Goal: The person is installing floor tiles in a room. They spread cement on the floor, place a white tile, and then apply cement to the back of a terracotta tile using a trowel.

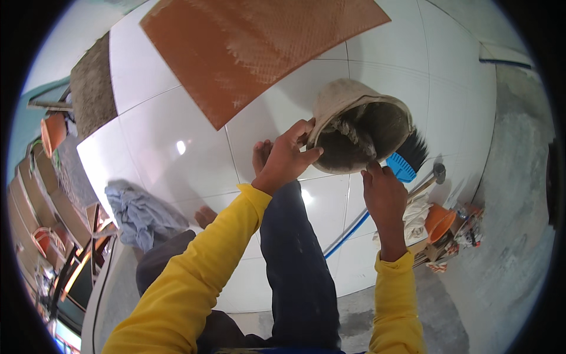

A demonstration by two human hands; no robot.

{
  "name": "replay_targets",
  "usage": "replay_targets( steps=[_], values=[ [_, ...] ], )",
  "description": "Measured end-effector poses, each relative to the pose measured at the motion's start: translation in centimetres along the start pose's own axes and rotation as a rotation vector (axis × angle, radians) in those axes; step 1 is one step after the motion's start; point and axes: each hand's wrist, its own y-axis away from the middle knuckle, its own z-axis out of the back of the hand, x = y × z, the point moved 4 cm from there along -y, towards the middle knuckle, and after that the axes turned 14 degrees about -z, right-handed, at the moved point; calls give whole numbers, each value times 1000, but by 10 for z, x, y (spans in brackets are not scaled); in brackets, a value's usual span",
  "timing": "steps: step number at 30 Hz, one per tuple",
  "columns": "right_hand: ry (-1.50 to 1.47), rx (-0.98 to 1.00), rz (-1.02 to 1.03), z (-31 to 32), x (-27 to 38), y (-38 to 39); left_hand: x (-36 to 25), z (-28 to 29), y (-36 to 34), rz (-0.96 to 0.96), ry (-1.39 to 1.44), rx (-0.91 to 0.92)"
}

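Note:
A grey, cement-stained bucket (328,99) is tipped over the white tiled floor, its mouth turned toward me. My left hand (285,154) is closed on the left side of its rim. At the lower rim, my right hand (384,192) has its fingers closed around the end of a slim, mortar-smeared tool (361,137) that reaches into the bucket; its exact kind is hard to make out. Beyond the bucket is a large reddish-brown tile (259,56), with a pale ribbed film over part of its face.
A broom (403,167) with a blue handle and black bristles lies right of the bucket, beside a mallet (437,173). Farther right are an orange bucket (440,222) and a pale sack (417,216). A grey-blue cloth (138,213) lies left; bare soil (93,88) borders the tiles.

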Motion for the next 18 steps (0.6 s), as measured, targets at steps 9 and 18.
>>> replay_targets(
  steps=[9,18],
  values=[
    [-579,-21,158,-64,11,-33,28,18,-41,82,60,209],
    [-1534,553,-203,-125,24,-22,52,8,-39,172,228,182]
  ],
)
